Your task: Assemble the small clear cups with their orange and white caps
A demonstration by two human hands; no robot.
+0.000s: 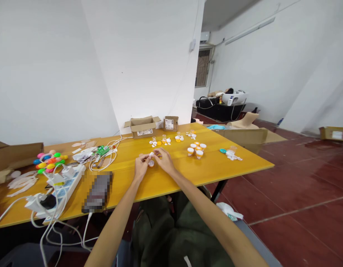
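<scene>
Over the front part of the yellow table, my left hand (141,165) and my right hand (163,160) meet, fingertips pinched on a small white piece with dark marks (151,154). Its exact kind is too small to make out. Just below it stands a small clear cup (151,164), close to my left fingers. Farther back lie several small white parts (167,141) with orange lids (159,143) and clear cups among them. To the right, several white-and-orange lidded cups (199,153) stand in a group.
A turquoise lid (222,151) and white pieces (233,155) lie near the table's right edge. Two cardboard boxes (144,129) stand against the wall. On the left are a phone (97,192), a power strip (68,191), cables and a ring of coloured balls (51,161).
</scene>
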